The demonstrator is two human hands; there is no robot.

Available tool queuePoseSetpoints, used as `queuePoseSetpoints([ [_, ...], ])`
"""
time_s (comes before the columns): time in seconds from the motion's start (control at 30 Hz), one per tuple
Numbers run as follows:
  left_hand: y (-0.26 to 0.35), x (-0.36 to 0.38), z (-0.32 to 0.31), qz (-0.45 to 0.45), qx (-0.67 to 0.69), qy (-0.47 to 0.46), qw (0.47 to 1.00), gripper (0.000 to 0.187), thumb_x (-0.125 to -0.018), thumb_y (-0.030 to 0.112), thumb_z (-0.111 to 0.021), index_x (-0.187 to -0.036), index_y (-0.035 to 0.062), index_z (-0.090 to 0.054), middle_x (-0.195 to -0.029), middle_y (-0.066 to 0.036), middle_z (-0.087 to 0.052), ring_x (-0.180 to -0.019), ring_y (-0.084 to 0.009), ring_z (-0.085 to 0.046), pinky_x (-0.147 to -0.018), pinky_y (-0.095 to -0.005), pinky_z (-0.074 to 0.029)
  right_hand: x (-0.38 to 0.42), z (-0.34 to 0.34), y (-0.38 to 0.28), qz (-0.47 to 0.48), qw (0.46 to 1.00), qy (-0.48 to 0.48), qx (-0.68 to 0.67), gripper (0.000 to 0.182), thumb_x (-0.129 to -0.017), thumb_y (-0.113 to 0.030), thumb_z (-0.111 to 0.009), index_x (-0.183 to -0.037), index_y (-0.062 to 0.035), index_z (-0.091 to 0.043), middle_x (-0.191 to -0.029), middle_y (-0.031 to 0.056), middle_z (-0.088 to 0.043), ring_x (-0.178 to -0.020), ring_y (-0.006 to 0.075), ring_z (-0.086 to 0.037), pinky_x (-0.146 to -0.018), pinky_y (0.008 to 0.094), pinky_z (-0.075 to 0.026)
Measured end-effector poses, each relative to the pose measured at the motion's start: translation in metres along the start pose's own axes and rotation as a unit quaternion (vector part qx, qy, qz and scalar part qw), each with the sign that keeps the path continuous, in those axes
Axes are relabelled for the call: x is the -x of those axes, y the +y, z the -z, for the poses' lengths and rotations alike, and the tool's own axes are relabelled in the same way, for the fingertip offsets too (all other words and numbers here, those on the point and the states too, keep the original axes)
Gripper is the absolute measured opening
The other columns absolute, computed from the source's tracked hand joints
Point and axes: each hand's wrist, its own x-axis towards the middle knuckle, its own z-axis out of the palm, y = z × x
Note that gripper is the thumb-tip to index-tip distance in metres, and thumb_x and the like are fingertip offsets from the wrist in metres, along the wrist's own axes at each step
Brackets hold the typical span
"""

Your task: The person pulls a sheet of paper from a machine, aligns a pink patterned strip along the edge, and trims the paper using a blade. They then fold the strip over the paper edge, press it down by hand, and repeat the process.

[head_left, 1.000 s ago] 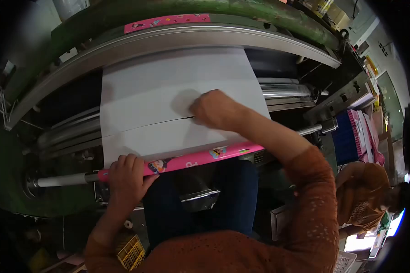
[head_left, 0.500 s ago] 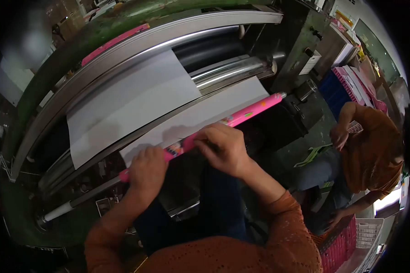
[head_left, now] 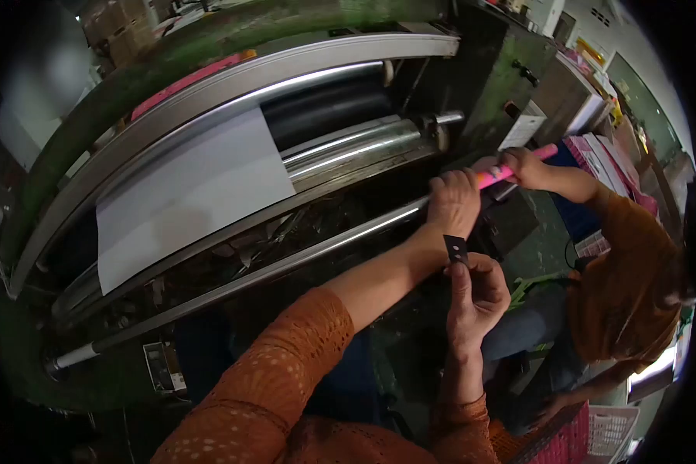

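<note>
Slim pink printed roll (head_left: pixel 494 176) is gripped near one end by the left hand (head_left: pixel 455 205), pointing off rightward, flat black holed plate (head_left: pixel 455 250) pinched in the right hand (head_left: pixel 476 300).

Green machine (head_left: pixel 216 35), white sheet (head_left: pixel 216 178) over the left of its rollers (head_left: pixel 363 147), pink strip (head_left: pixel 184 84) towards its far edge

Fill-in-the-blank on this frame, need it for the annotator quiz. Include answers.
The left hand grips a mostly ____ roll. Counting the co-worker's hand, the hands on that roll number ____. The right hand pinches a small, flat, ____ piece. The broad sheet over the rollers is ____.

Missing words: pink; two; black; white.
</note>
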Motion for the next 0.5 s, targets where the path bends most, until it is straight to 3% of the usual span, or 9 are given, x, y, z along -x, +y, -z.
queuePoseSetpoints([
  [0.03, -0.009, 0.01, 0.02, -0.051, -0.058, 0.085, 0.993, 0.037, -0.083, 0.02, -0.052, -0.116, 0.0014, -0.055, -0.098, -0.01, -0.061, -0.097, -0.0229, -0.055, -0.083, -0.0369, -0.042, -0.002, -0.003, 0.001, -0.001, 1.0, -0.005, -0.019, 0.005, -0.089, -0.002, -0.063, -0.091, 0.0021, -0.06, -0.088, 0.0046, -0.062, -0.078, 0.009, -0.057, -0.075, 0.0209, -0.044],
  [0.07, -0.019, 0.025, 0.034, -0.096, -0.041, 0.067, 0.992, 0.045, -0.085, 0.021, -0.051, -0.124, 0.0002, -0.051, -0.109, -0.012, -0.058, -0.108, -0.0258, -0.051, -0.093, -0.0411, -0.039, -0.006, -0.01, -0.002, -0.011, 0.999, -0.011, -0.031, 0.005, -0.09, -0.002, -0.063, -0.091, 0.0017, -0.06, -0.087, 0.0042, -0.062, -0.078, 0.009, -0.057, -0.075, 0.0208, -0.044],
  [0.13, -0.049, 0.077, 0.06, -0.127, 0.024, 0.104, 0.986, 0.041, -0.084, 0.021, -0.053, -0.12, 0.0024, -0.054, -0.112, -0.011, -0.057, -0.115, -0.0282, -0.048, -0.1, -0.0447, -0.036, -0.015, -0.031, -0.007, -0.024, 0.998, -0.033, -0.054, 0.004, -0.089, -0.001, -0.063, -0.092, 0.0008, -0.06, -0.085, 0.0028, -0.063, -0.077, 0.008, -0.057, -0.073, 0.0204, -0.045],
  [0.2, -0.094, 0.139, 0.08, -0.214, 0.184, 0.048, 0.958, 0.039, -0.082, 0.02, -0.053, -0.117, 0.0021, -0.056, -0.117, -0.016, -0.055, -0.116, -0.0308, -0.048, -0.101, -0.0471, -0.035, -0.026, -0.066, -0.004, -0.034, 0.993, -0.065, -0.097, 0.004, -0.089, 0.001, -0.064, -0.091, 0.0004, -0.061, -0.084, 0.0014, -0.063, -0.076, 0.0065, -0.056, -0.071, 0.0196, -0.045],
  [0.27, -0.13, 0.213, 0.084, -0.146, 0.224, -0.018, 0.964, 0.029, -0.08, 0.018, -0.061, -0.105, 0.0056, -0.06, -0.109, -0.011, -0.057, -0.111, -0.0285, -0.051, -0.1, -0.0475, -0.037, -0.042, -0.112, -0.009, -0.024, 0.986, -0.126, -0.103, 0.005, -0.087, -0.001, -0.066, -0.089, -0.0005, -0.062, -0.08, -0.0011, -0.063, -0.072, 0.0051, -0.056, -0.066, 0.0186, -0.044],
  [0.3, -0.156, 0.235, 0.104, -0.069, 0.252, -0.162, 0.952, 0.026, -0.081, 0.016, -0.065, -0.104, 0.0049, -0.06, -0.11, -0.011, -0.058, -0.11, -0.028, -0.053, -0.097, -0.0452, -0.041, -0.05, -0.14, -0.016, -0.015, 0.983, -0.144, -0.11, 0.006, -0.087, -0.003, -0.067, -0.087, -0.0001, -0.062, -0.078, -0.0009, -0.063, -0.07, 0.0049, -0.056, -0.065, 0.0191, -0.044],
  [0.37, -0.207, 0.282, 0.12, 0.121, 0.345, -0.185, 0.912, 0.024, -0.083, 0.016, -0.068, -0.102, 0.0033, -0.061, -0.105, -0.012, -0.061, -0.105, -0.0312, -0.057, -0.09, -0.0435, -0.046, -0.074, -0.201, -0.032, 0.035, 0.976, -0.188, -0.104, 0.007, -0.086, -0.004, -0.065, -0.084, 0.0018, -0.062, -0.073, 0.0001, -0.062, -0.065, 0.0053, -0.055, -0.063, 0.0205, -0.045],
  [0.43, -0.258, 0.321, 0.13, 0.253, 0.339, -0.12, 0.898, 0.029, -0.085, 0.021, -0.066, -0.107, 0.0025, -0.061, -0.105, -0.019, -0.062, -0.096, -0.0297, -0.062, -0.082, -0.0398, -0.049, -0.099, -0.264, -0.06, 0.069, 0.977, -0.183, -0.086, 0.01, -0.086, -0.006, -0.063, -0.08, 0.0025, -0.062, -0.068, 0.0015, -0.062, -0.064, 0.0064, -0.056, -0.061, 0.0218, -0.045],
  [0.5, -0.303, 0.353, 0.134, 0.444, 0.457, -0.071, 0.767, 0.026, -0.088, 0.019, -0.065, -0.107, 0.0017, -0.061, -0.101, -0.016, -0.064, -0.094, -0.0236, -0.063, -0.081, -0.0348, -0.049, -0.136, -0.326, -0.062, 0.117, 0.974, -0.183, -0.065, 0.016, -0.084, -0.012, -0.065, -0.081, 0.0032, -0.064, -0.069, 0.0048, -0.065, -0.061, 0.0094, -0.058, -0.059, 0.0237, -0.045],
])
